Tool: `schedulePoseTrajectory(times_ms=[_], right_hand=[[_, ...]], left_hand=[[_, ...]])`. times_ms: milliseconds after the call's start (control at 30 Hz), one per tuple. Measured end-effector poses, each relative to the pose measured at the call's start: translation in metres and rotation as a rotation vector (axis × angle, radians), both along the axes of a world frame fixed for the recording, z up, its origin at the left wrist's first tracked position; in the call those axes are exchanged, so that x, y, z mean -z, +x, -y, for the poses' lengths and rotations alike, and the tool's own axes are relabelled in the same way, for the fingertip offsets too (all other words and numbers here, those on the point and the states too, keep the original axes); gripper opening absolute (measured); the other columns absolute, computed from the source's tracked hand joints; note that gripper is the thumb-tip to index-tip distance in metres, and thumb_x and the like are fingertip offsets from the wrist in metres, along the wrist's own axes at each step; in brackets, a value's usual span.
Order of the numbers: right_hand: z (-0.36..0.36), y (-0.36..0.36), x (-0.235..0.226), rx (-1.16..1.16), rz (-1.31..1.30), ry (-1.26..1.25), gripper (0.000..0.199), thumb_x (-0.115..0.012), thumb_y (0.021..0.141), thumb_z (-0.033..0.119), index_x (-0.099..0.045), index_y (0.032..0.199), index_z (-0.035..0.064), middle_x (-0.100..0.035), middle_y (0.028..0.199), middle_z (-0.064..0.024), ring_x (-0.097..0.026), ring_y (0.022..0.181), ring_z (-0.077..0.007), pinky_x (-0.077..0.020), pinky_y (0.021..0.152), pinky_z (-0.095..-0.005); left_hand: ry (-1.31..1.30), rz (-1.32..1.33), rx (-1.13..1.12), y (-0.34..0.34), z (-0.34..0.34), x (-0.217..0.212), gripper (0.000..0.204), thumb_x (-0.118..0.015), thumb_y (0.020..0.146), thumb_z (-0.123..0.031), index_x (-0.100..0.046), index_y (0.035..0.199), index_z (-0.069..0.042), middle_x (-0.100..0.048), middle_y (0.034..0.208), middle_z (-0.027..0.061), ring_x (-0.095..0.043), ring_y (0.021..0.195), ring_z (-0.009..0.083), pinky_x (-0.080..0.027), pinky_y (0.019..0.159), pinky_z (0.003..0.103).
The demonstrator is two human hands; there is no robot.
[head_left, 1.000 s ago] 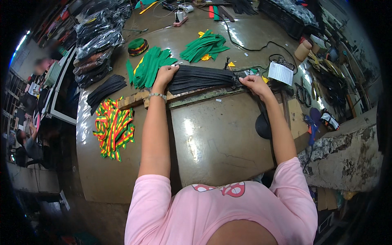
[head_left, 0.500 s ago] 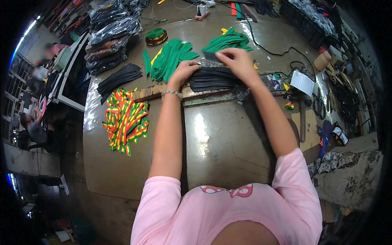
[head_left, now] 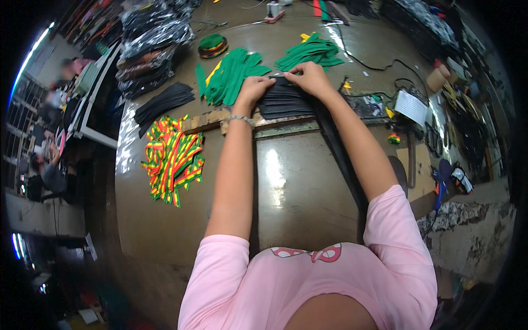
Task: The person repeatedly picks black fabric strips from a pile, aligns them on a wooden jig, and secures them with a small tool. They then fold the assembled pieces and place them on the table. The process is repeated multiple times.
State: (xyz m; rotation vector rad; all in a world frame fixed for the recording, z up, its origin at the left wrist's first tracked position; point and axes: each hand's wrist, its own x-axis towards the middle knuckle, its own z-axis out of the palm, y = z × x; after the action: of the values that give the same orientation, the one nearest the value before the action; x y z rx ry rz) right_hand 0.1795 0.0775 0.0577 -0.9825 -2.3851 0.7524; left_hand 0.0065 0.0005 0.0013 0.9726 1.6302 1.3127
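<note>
Bundle of flat black fabric-like strips (head_left: 286, 103) sits upper centre of the frame, between the two hands, just beyond the long worn wooden bar (head_left: 206, 122) on the brown table (head_left: 154, 231). Long axis runs roughly left-right across the frame, strips lying side by side; left ends by the left hand (head_left: 255, 91), right ends reach under the right forearm

Left hand: thumb and fingers pinch the bundle's far edge. Right hand (head_left: 309, 78): same, fingertips just right of the left's. How many strips are in the pinch, cannot tell

Around it: solid green strip pile (head_left: 235, 77) just left-above, second black strip pile (head_left: 165, 104) farther left, red-yellow-green patterned ribbon heap (head_left: 173, 159) at centre left, gridded white sheet (head_left: 411, 108) upper right
</note>
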Motion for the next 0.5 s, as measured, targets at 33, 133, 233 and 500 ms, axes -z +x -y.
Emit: schedulePoseTrajectory(times_ms=[33,133,233,500], right_hand=[[-0.003,0.014,-0.011,-0.011,-0.009,-0.028,0.034,-0.068,0.072,0.035,-0.069,0.085,0.0044,-0.065,0.076,-0.0158,-0.063,0.069,-0.0263,-0.0484,0.067,-0.034],[-0.014,0.077,-0.04,-0.061,-0.04,-0.063,0.04,-0.071,0.068,0.039,-0.069,0.082,0.0007,-0.066,0.076,-0.0127,-0.062,0.068,-0.0207,-0.0478,0.066,-0.0317],[-0.018,0.142,-0.05,0.054,-0.084,-0.224,0.036,-0.071,0.071,0.038,-0.068,0.076,0.0023,-0.061,0.064,-0.0031,-0.051,0.055,-0.0118,-0.0402,0.052,-0.0267],[-0.019,0.186,0.024,0.217,-0.222,-0.713,0.026,-0.069,0.076,0.035,-0.063,0.074,0.0088,-0.041,0.052,0.0073,-0.031,0.041,-0.0041,-0.0211,0.039,-0.0221]], left_hand=[[-0.011,0.024,-0.015,-0.001,-0.001,0.001,0.02,-0.065,0.079,-0.016,-0.064,0.083,0.003,-0.062,0.076,0.0046,-0.055,0.065,0.0106,-0.044,0.059,0.024],[-0.054,0.048,-0.008,-0.003,-0.001,-0.002,0.02,-0.064,0.079,-0.016,-0.064,0.086,0.003,-0.063,0.079,0.0055,-0.056,0.068,0.0121,-0.045,0.063,0.024],[-0.056,0.006,-0.013,0.0,0.002,-0.007,0.023,-0.065,0.079,-0.017,-0.063,0.088,0.003,-0.063,0.082,0.0053,-0.056,0.071,0.0123,-0.044,0.067,0.025],[-0.08,0.031,0.01,0.004,0.005,-0.015,0.024,-0.065,0.079,-0.019,-0.063,0.089,0.002,-0.063,0.083,0.005,-0.056,0.072,0.0118,-0.043,0.068,0.024]])
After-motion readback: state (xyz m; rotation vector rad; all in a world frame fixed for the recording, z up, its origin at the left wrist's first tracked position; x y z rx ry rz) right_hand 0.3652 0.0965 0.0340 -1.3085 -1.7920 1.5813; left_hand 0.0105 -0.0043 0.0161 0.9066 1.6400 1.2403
